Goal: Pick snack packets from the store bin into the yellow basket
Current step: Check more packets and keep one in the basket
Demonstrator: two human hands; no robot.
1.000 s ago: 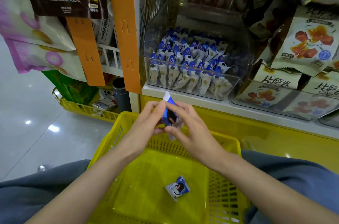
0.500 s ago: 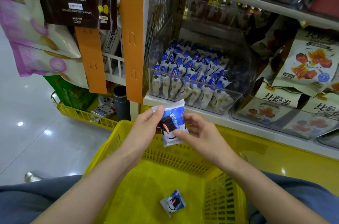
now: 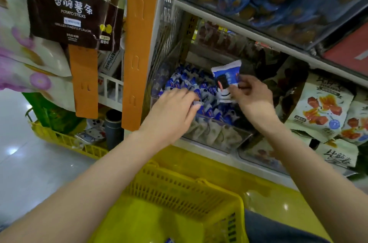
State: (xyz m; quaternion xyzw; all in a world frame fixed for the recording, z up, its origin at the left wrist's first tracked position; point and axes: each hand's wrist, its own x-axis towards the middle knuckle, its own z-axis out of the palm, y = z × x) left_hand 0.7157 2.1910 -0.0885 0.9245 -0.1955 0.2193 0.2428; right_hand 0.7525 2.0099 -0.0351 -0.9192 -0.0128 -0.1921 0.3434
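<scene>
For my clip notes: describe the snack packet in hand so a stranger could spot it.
Find the clear bin of blue-and-white packets on the shelf. Above its right side, the right hand pinches one packet, the only one raised off the pile.

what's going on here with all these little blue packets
A person is picking snacks from a shelf. Their right hand pinches one blue-and-white snack packet, held up above the clear store bin. Their left hand reaches into the pile of packets in the bin; whether it has hold of one is unclear. The yellow basket waits below the shelf.
</scene>
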